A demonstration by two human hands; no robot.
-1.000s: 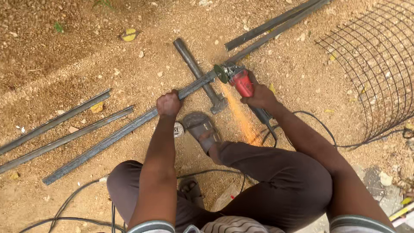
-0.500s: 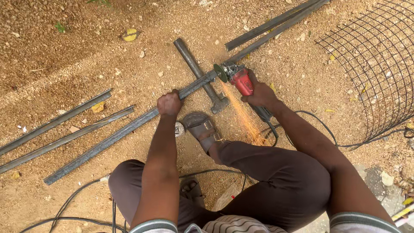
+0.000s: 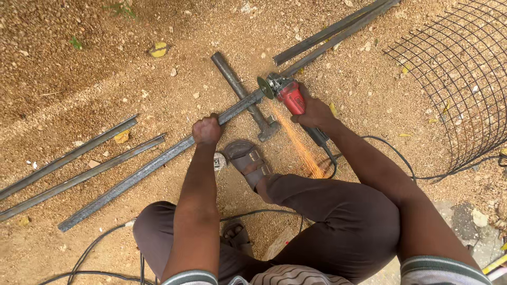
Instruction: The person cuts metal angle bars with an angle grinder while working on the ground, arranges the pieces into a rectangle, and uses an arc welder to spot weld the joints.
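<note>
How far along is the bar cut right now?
In hand: the left hand pins the long steel bar while the right hand runs the red angle grinder into it, sparks flying. Done: cannot tell. Left: the bar looks unsevered at the disc.

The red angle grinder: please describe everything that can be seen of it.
The angle grinder has a red body, a grey metal head and a thin round disc. The right hand grips it; a black cable runs back over the sand. The disc meets the long steel bar, which the left hand holds, and orange sparks fly toward the person.
</note>
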